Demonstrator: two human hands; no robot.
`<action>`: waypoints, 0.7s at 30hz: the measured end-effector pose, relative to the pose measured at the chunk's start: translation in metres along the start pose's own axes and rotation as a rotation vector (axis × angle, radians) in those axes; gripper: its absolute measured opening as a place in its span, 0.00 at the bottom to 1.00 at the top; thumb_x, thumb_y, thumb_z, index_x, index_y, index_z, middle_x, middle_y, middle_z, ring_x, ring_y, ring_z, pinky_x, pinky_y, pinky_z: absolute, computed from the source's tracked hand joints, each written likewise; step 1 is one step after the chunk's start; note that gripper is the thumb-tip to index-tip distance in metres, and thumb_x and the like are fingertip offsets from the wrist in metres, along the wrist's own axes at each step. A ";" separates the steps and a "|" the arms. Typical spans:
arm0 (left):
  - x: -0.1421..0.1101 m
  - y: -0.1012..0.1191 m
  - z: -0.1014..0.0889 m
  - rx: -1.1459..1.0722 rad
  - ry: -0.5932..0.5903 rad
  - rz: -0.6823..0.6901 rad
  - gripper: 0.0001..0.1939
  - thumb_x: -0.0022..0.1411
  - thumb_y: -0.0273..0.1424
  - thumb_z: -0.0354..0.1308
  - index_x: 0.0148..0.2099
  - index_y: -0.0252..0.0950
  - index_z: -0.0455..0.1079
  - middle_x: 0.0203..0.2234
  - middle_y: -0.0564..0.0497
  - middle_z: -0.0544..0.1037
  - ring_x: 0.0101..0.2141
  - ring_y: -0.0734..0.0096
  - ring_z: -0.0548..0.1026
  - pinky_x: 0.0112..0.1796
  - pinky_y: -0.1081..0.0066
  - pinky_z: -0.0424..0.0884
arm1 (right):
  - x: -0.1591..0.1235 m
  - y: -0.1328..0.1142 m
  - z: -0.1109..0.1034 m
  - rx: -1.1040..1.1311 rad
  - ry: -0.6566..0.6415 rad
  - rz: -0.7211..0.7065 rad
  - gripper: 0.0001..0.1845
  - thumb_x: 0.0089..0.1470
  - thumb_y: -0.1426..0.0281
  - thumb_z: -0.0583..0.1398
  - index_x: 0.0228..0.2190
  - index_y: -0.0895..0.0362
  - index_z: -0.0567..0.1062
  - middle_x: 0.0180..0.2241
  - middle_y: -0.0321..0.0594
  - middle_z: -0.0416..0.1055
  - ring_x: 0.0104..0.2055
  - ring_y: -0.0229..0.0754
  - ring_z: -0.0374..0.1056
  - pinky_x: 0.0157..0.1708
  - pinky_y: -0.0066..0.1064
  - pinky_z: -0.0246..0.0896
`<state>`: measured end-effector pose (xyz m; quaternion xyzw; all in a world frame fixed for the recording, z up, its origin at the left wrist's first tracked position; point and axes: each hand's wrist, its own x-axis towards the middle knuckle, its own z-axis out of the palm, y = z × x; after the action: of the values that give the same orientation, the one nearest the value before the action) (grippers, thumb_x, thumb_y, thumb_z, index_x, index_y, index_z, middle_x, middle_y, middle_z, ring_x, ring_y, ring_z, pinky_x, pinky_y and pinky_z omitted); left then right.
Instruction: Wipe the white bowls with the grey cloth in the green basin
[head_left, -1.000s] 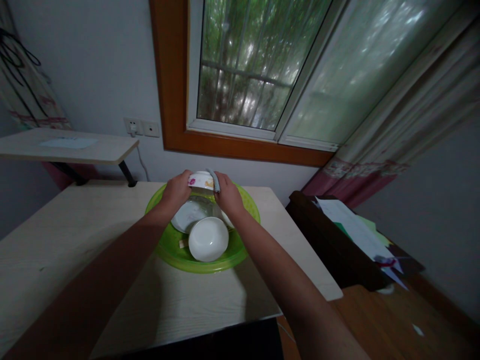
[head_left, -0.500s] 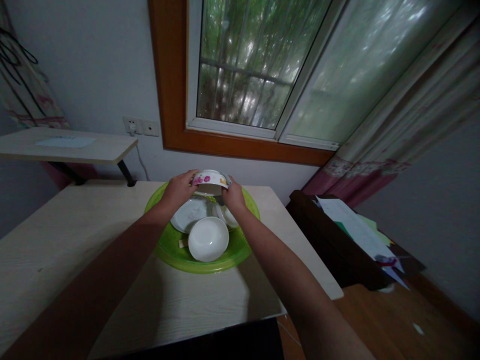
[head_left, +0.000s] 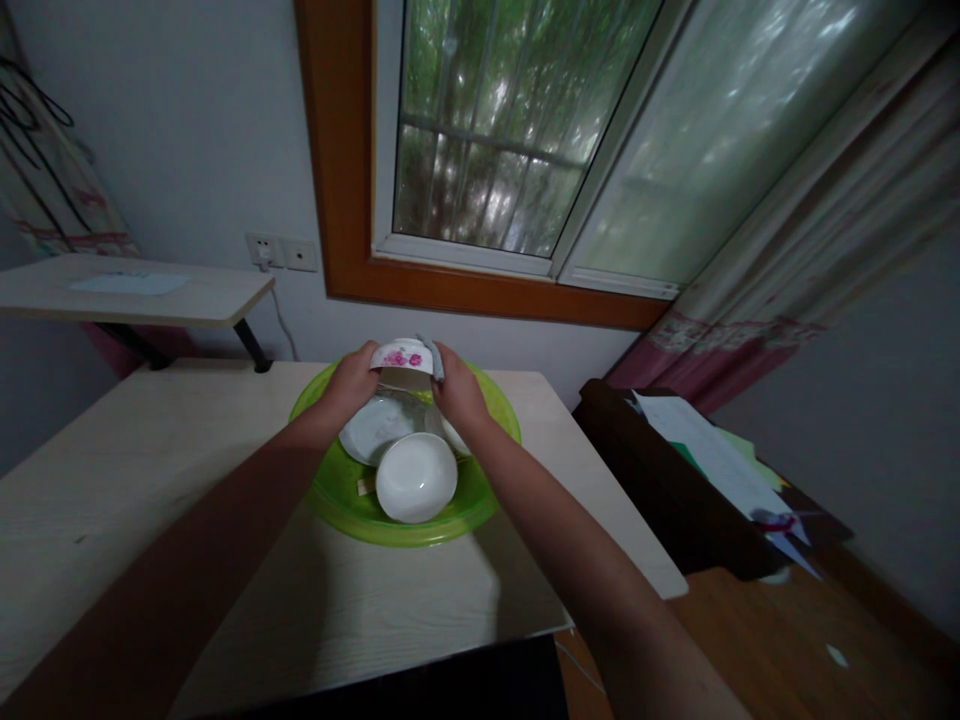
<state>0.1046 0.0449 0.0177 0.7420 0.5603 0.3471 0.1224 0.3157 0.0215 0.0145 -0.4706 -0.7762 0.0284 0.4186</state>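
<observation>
On my feed I've got the left hand [head_left: 352, 384] and right hand [head_left: 457, 390] clamped on opposite sides of a tipped flowered bowl [head_left: 401, 357], just left of mid-frame, with a gray rag [head_left: 432, 358] at the right one. Right below it in the picture, a plate [head_left: 373, 432] and a white bowl [head_left: 416, 478] sit in the green basin [head_left: 405, 535] on the desk [head_left: 405, 605].

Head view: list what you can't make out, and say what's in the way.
All in the head view:
Grey cloth: mostly hidden by the right hand.
White dish at the basin's right: largely behind the right hand and wrist.
Pale piece: too small to identify, beside the white bowl.
Shelf: cut off by the left edge.
</observation>
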 end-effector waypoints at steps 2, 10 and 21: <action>0.000 0.000 -0.002 0.056 0.005 -0.014 0.14 0.59 0.23 0.52 0.46 0.37 0.71 0.40 0.43 0.81 0.43 0.60 0.78 0.42 0.68 0.69 | -0.001 -0.008 0.000 -0.053 -0.022 -0.118 0.34 0.56 0.82 0.52 0.64 0.60 0.62 0.64 0.54 0.64 0.66 0.50 0.62 0.65 0.46 0.59; 0.000 -0.001 -0.002 0.174 0.032 -0.038 0.16 0.61 0.23 0.51 0.50 0.38 0.71 0.41 0.42 0.81 0.43 0.59 0.78 0.43 0.69 0.68 | 0.000 -0.021 0.001 -0.129 -0.110 -0.382 0.35 0.59 0.81 0.53 0.67 0.57 0.58 0.69 0.51 0.56 0.74 0.48 0.46 0.71 0.47 0.47; -0.002 0.003 -0.010 0.135 0.073 -0.054 0.20 0.58 0.22 0.51 0.52 0.37 0.72 0.42 0.44 0.82 0.43 0.62 0.77 0.42 0.70 0.68 | 0.000 0.000 0.000 -0.114 -0.138 0.065 0.31 0.55 0.75 0.60 0.61 0.62 0.65 0.56 0.56 0.71 0.56 0.54 0.70 0.59 0.46 0.65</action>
<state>0.0998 0.0400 0.0261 0.7201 0.6063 0.3320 0.0606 0.3154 0.0215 0.0148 -0.5154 -0.7880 0.0302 0.3355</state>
